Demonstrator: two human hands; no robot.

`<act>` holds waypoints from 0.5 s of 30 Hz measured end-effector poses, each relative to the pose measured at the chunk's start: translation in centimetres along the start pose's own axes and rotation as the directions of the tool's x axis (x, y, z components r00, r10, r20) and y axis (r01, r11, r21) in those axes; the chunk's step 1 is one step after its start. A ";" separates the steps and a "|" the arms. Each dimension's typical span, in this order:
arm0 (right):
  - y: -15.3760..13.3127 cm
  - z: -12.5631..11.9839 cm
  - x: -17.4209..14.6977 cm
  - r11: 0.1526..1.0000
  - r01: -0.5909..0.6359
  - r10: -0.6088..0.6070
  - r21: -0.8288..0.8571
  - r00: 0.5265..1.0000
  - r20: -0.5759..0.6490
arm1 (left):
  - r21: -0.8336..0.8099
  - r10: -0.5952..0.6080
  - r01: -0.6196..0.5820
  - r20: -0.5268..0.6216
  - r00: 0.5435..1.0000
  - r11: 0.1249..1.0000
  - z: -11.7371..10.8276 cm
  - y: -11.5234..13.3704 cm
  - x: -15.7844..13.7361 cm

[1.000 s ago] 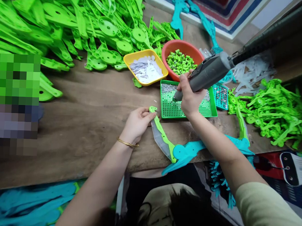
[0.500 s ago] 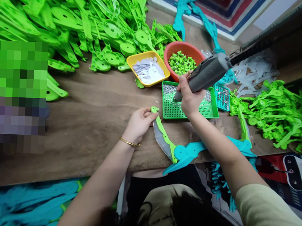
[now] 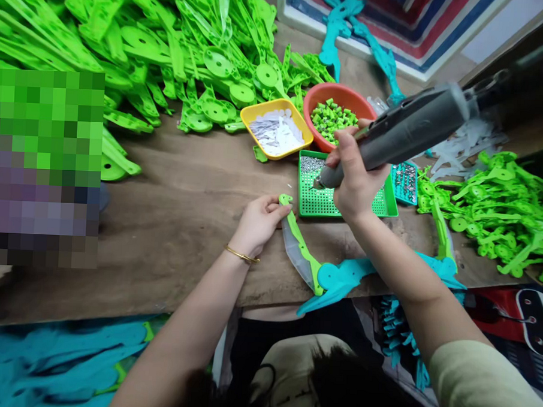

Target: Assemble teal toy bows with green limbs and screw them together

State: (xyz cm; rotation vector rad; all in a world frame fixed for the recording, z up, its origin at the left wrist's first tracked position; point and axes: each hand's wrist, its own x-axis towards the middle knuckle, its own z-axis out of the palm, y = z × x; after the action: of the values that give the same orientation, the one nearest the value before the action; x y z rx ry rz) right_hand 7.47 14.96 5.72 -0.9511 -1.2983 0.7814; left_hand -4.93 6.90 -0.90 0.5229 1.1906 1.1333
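My left hand [image 3: 262,222] pinches the hooked top end of a green plastic arm [image 3: 303,248], which has a clear strip along its side. The arm's lower end joins a blue plastic body [image 3: 340,278] lying along the table's front edge. A second green arm [image 3: 442,232] rises from the right end of that body. My right hand [image 3: 359,177] is wrapped round a grey power screwdriver [image 3: 409,134], held tilted. Its tip points down at the green perforated tray [image 3: 319,205], which holds small silver screws; whether the tip touches them I cannot tell.
Beyond the tray stand a yellow dish [image 3: 276,148] of white strips and a red bowl [image 3: 314,100] of small green pieces. A blue tray [image 3: 405,182] holds metal parts. Green parts [image 3: 170,49] heap at back left, more green parts [image 3: 500,207] at right. Blue pieces [image 3: 57,362] lie below left.
The view has shifted slightly, so most things sit a little further right. The screwdriver's rear end has swung right and nearer the camera; its tip stays over the tray. My left hand keeps its pinch.
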 end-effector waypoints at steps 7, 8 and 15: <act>-1.2 3.5 -2.5 0.998 -0.060 0.054 0.034 0.989 0.139 | -0.035 -0.005 0.007 0.048 0.999 0.999 -0.1 0.1 -0.2; -1.0 3.6 -2.6 0.997 -0.065 0.058 0.043 0.988 0.141 | -0.042 -0.005 0.007 0.044 0.999 0.999 0.0 0.1 -0.2; 0.3 4.1 -3.1 0.998 -0.050 0.042 0.047 0.988 0.151 | 0.016 0.075 -0.075 -0.012 0.997 0.997 0.2 0.1 -0.4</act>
State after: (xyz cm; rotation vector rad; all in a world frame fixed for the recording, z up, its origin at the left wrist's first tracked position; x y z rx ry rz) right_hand 3.00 12.85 4.17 -0.8982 -1.3833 0.9322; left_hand -4.76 6.59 -0.55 0.5775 1.2002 1.1935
